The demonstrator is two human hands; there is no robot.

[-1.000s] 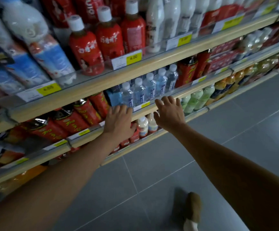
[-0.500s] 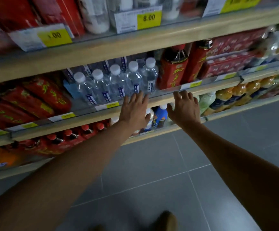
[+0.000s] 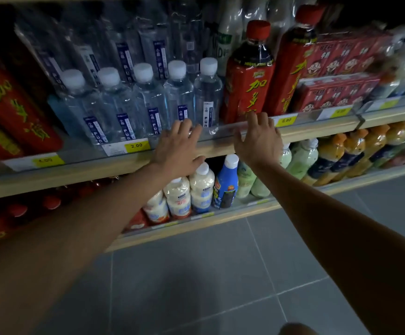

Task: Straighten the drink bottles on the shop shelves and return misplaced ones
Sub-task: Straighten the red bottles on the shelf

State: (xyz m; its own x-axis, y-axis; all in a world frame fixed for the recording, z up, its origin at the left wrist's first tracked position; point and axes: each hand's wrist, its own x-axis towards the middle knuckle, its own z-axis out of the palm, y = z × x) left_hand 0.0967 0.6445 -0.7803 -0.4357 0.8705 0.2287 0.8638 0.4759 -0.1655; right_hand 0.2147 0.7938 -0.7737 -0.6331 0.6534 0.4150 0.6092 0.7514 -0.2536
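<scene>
2 hands empty | left hand [image 3: 177, 147] and right hand [image 3: 257, 139] open-fingered at shelf rail [image 3: 317, 128] | 5 water bottles [image 3: 148, 100] upright just behind rail | likely poised to square that row

Shop, drinks aisle. Long wooden-edged shelves [image 3: 216, 151] in tiers, packed with rows of identical water bottles [image 3: 179, 97], red tea bottles [image 3: 249, 76], carton multipacks [image 3: 336, 90]. Yellow price tags [image 3: 136, 146] along shelf rail. Grey tiled floor [image 3: 196, 274].
</scene>
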